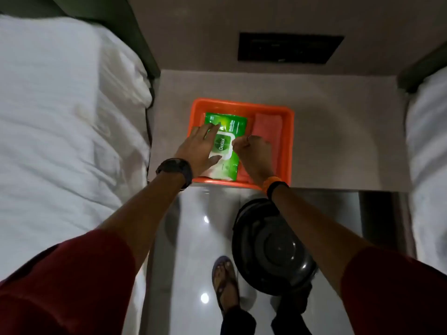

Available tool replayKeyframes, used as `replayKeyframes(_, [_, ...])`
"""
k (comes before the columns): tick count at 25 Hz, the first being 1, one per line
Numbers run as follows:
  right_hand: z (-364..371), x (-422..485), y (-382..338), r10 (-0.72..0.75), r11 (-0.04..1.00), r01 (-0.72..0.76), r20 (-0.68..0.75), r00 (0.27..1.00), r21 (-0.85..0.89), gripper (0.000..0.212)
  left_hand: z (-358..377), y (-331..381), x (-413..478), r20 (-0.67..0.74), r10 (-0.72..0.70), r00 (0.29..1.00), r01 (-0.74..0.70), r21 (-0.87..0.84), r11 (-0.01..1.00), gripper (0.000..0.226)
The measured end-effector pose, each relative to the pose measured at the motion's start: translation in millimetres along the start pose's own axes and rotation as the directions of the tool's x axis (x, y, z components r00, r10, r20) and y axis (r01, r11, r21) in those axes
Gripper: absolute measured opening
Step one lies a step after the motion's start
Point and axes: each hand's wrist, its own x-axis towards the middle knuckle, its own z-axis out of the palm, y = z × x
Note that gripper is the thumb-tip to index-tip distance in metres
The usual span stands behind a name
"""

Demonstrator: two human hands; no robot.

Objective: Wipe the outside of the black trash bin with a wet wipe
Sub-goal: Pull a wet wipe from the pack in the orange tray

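A green and white pack of wet wipes lies in an orange tray on a grey bedside table. My left hand lies flat on the pack's left side, fingers spread, holding it down. My right hand is curled at the pack's right edge, with fingertips pinched at the white lid flap. The black trash bin, round with its lid on, stands on the glossy floor below the table, under my right forearm.
A folded pink cloth lies in the tray's right half. White beds flank the gap at left and right. A dark panel is set in the wall. My sandalled foot stands beside the bin.
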Motion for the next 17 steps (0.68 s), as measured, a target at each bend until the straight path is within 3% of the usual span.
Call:
replayKeyframes(4, [46, 22, 21, 0.244, 0.960, -0.253, 0.084, 0.966, 0.117, 0.018, 29, -19, 35, 0.046, 0.015, 0.999, -0.013, -0.040, 0.999, 0.086])
replayKeyframes(6, [56, 25, 26, 0.316, 0.935, -0.320, 0.050, 0.947, 0.153, 0.017, 39, -19, 54, 0.114, 0.040, 0.993, -0.037, -0.032, 0.999, 0.089])
replayKeyframes(8, [60, 25, 25, 0.340, 0.932, -0.333, -0.022, 0.940, 0.144, 0.018, 41, -20, 65, 0.169, 0.068, 0.983, -0.080, 0.064, 0.995, 0.087])
replayKeyframes(11, [61, 28, 24, 0.381, 0.917, -0.376, -0.012, 0.925, 0.136, 0.024, 41, -24, 74, 0.204, 0.103, 0.974, -0.141, 0.182, 0.973, 0.088])
replayKeyframes(14, [61, 31, 20, 0.411, 0.902, -0.412, 0.034, 0.911, 0.126, 0.028, 39, -27, 74, 0.210, 0.110, 0.971, -0.144, 0.153, 0.978, 0.093])
replayKeyframes(17, [67, 33, 10, 0.363, 0.908, -0.379, 0.116, 0.925, 0.179, 0.018, 39, -27, 72, 0.203, 0.119, 0.972, -0.152, 0.156, 0.976, 0.097])
